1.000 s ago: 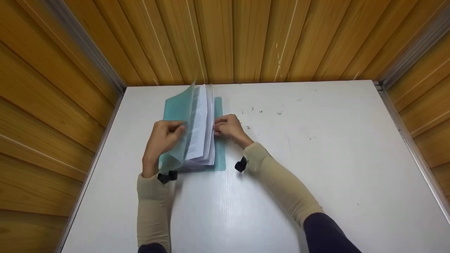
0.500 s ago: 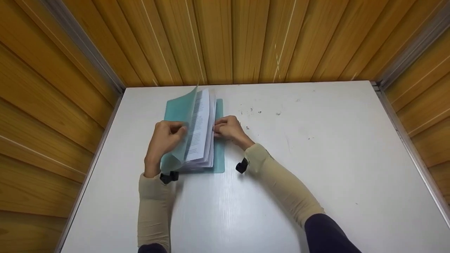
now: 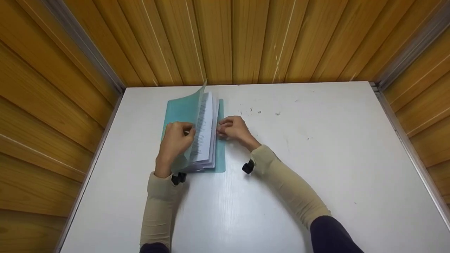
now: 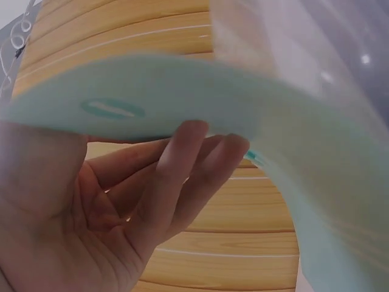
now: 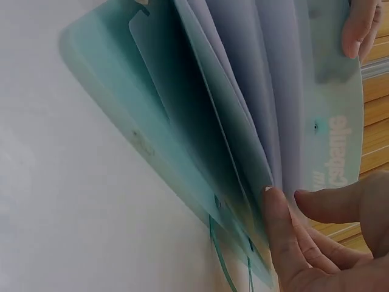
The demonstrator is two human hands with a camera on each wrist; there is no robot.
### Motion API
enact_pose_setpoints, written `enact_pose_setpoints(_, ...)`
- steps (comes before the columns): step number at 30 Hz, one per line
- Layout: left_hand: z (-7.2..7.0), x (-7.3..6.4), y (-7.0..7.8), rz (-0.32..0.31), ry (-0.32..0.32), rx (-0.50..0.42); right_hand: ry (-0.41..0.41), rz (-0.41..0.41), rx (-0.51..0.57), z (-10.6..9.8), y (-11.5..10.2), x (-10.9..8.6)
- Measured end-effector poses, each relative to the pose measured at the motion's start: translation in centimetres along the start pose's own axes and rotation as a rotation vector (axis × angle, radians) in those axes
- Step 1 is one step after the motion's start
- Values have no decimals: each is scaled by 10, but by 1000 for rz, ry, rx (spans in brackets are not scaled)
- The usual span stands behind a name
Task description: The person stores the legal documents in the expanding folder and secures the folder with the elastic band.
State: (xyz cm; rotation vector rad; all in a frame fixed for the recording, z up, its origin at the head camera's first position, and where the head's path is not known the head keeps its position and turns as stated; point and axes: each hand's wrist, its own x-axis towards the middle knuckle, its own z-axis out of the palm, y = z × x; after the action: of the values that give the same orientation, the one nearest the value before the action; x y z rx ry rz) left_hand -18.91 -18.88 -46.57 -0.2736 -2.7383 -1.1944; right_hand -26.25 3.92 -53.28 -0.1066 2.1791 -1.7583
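A translucent teal folder (image 3: 182,109) lies on the white table, its front cover raised and bowed. My left hand (image 3: 177,140) pinches the cover's free edge. In the left wrist view, the fingers (image 4: 164,176) sit at the curved cover (image 4: 152,79), which has an oval slot. Inside the folder are printed sheets (image 3: 204,133), several in clear sleeves. My right hand (image 3: 235,128) pinches the right edge of these sheets. Seen from the right wrist, the sleeves (image 5: 237,67) fan apart and run down between thumb and index finger; the other fingertips are partly hidden.
White tabletop (image 3: 299,168) extends right of the folder and toward me, with small dark marks at the back. Wood-look panels (image 3: 246,42) wall the back and both sides. A thin teal elastic cord (image 5: 222,261) hangs at the folder's edge.
My left hand has moved to the right, carrying the cover's edge with it, so less of the top sheet shows. My right hand has shifted slightly right at the sheets' edge.
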Motion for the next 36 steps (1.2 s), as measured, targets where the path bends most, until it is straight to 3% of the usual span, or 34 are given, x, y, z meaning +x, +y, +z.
enact_pose_setpoints(7, 15, -1, 13, 17, 33, 86, 11, -109, -203, -17, -1, -8)
enact_pose_setpoints(16, 41, -5, 25, 13, 102, 300, 2, -157, -276, -41, -6, -16)
enact_pose_setpoints(24, 59, -9, 31, 37, 107, 467, 20, -178, -319, -56, -3, -21)
enact_pose_setpoints(30, 65, -11, 30, 23, 72, 484, 31, -177, -337, -62, 0, -24)
enact_pose_setpoints(36, 63, -9, 28, 33, 37, 428, 47, -179, -352, -72, 4, -25)
